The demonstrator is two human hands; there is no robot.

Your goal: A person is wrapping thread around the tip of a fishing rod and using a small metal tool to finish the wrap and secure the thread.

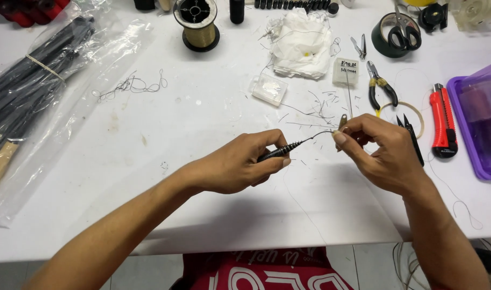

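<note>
Far left of the tool: a clear plastic bag (68, 91) of long black rods lies on the white worktop (165, 177), banded together, untouched.
Up and left of the tool: a tangle of thin wire (130, 85), loose on the worktop; above it, a spool of golden line (198, 24).
Left hand: here it is, left hand (240, 166), fingers pressed round the dark ribbed tool (280, 152), gripping it near the handle end, tip pointing right.
The tool: held just above the worktop, dead centre, its thin curved wire end (318, 135) running across to the other hand.
Above the tool: a small clear box (269, 89), a crumpled white cloth (300, 44) and lots of short wire offcuts (315, 110), so by the look of it some cutting is already done.
Right hand: right hand (382, 153) pinches the wire's end between thumb and fingertips, with a small brass-coloured piece (342, 121) sticking up at that pinch.
Progress: I judge the wire and small piece are being joined right now; not finished, both hands are fully occupied.
Right of the tool: pliers (380, 88), black snips (412, 137), a red utility knife (443, 129), lying idle.
Far right: purple tub (479, 123) at the edge.
</note>
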